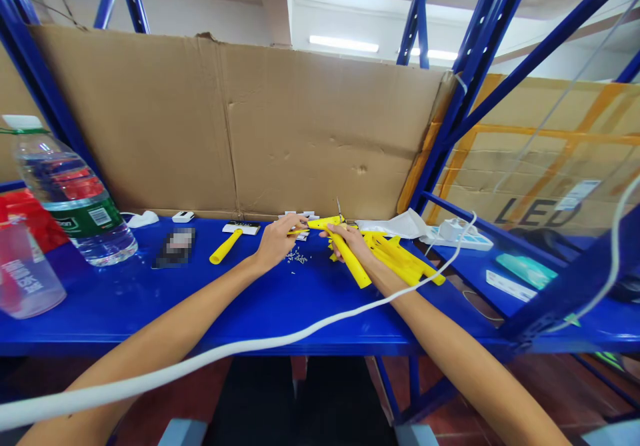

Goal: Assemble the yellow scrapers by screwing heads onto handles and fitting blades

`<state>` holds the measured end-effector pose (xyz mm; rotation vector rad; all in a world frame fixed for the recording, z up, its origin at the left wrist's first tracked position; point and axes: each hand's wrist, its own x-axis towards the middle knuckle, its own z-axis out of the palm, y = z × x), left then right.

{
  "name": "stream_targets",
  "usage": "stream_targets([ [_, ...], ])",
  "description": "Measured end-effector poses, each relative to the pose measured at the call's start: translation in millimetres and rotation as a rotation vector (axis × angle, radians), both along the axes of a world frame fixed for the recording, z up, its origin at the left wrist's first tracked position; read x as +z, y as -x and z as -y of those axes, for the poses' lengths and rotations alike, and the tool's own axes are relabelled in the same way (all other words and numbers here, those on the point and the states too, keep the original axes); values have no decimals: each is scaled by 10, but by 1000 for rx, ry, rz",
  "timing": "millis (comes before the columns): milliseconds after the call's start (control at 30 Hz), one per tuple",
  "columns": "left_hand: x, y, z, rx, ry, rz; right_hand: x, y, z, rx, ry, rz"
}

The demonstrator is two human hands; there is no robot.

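My right hand [350, 243] is closed around a yellow tubular handle [356, 266], whose open end points toward me. A flat yellow head [325, 223] lies across the handle's far end, and a thin metal point [339, 205] rises beside it. My left hand [276, 238] is closed at the head's left end, pinching a thin yellow piece [299, 233]. Its fingertips are partly hidden. Small silvery bits, like screws [297, 257], lie scattered on the blue table just below. Several yellow handles [400, 259] are heaped beside my right wrist. A yellow-handled scraper [227, 246] lies left of my left hand.
A white cable [280, 339] crosses in front of both forearms. Left stand a large water bottle [75, 199] and a plastic cup [27, 273], near a dark phone-like object [175, 247]. A cardboard sheet [310, 133] backs the blue table [225, 313]. A power strip [460, 236] lies right.
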<state>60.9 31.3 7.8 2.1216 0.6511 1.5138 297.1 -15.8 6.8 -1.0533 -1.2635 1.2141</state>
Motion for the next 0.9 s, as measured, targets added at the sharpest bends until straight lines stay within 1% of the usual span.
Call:
stream_targets([
  [167, 51, 34, 24, -7, 69, 122, -4, -29, -32, 15, 14, 19],
  [233, 53, 34, 49, -42, 46, 91, -11, -9, -19, 33, 8, 30],
  [300, 48, 26, 70, -77, -3, 19, -9, 21, 7, 37, -12, 22],
  [433, 36, 14, 79, -141, -54, -90, 18, 64, 62, -17, -24, 24],
  [533, 43, 21, 70, -185, 5, -101, 31, 59, 76, -59, -16, 65],
  [600, 54, 20, 77, -201, 68, -88, 27, 44, 68, -72, -21, 85],
  [667, 67, 7, 102, -215, 100, -79, 21, 32, 58, -81, -35, 104],
  [767, 78, -36, 155, -194, 79, -44, 20, 37, 62, -102, -73, 129],
  [900, 59, -94, 179, -97, 87, -7, 30, 81, 105, -88, -113, 161],
])
